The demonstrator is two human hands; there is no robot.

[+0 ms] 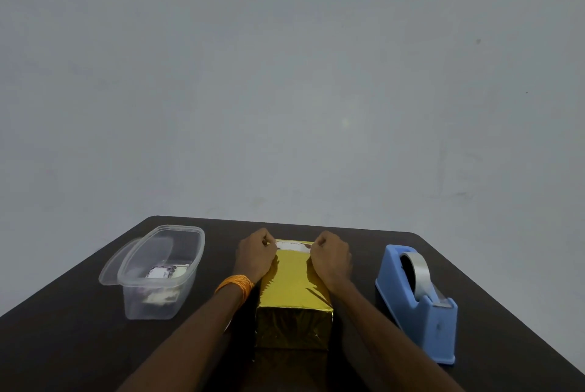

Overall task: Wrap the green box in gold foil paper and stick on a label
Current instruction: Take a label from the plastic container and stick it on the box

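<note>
Both grips, left hand point(256, 254) and right hand point(332, 255), pinch ends of the label point(292, 246) atop the foil-wrapped box point(292, 284): the labelling step, probably needing it pressed flat next.

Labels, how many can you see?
2 clear: one label at the far end of the gold box, pinched by the left hand and right hand; a second label inside the clear tub. Blurry bits below it may be more.
</note>
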